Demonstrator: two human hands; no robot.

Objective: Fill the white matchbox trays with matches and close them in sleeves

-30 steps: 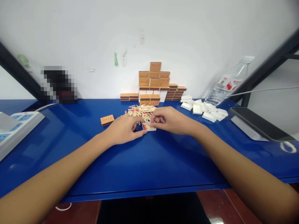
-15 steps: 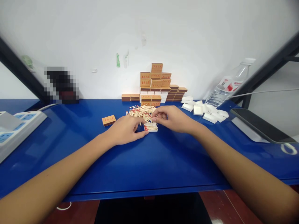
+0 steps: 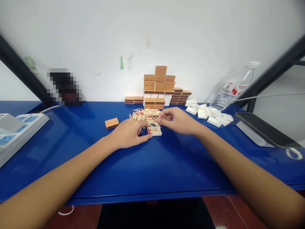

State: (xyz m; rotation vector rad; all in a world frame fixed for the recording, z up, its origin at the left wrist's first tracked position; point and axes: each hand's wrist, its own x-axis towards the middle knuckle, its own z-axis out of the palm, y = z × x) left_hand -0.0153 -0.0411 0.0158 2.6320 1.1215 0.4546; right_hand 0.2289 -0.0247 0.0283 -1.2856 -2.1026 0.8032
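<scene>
A small white matchbox tray [image 3: 157, 134] lies on the blue table with several red-headed matches [image 3: 152, 130] inside. My left hand [image 3: 130, 133] grips its left end, thumb at the near side and fingers curled on the far side. Just behind the tray spreads a loose heap of matches [image 3: 146, 115]. My right hand [image 3: 176, 121] is at the heap's right edge, thumb and fingertips pinched together. Whatever is between those fingertips is too small to make out. Left of my left hand rests an orange matchbox cover [image 3: 111, 123].
Stacked matchboxes [image 3: 159, 86] stand against the wall behind the heap. White empty trays [image 3: 212, 114] are piled to the right, near a leaning plastic bottle [image 3: 228, 89] and a phone [image 3: 267, 128]. A power strip [image 3: 28, 127] sits at the left.
My right hand has drawn slightly up and right from the tray toward the heap's edge. The matches in the tray lie a little differently. My left hand keeps its grip on the tray.
</scene>
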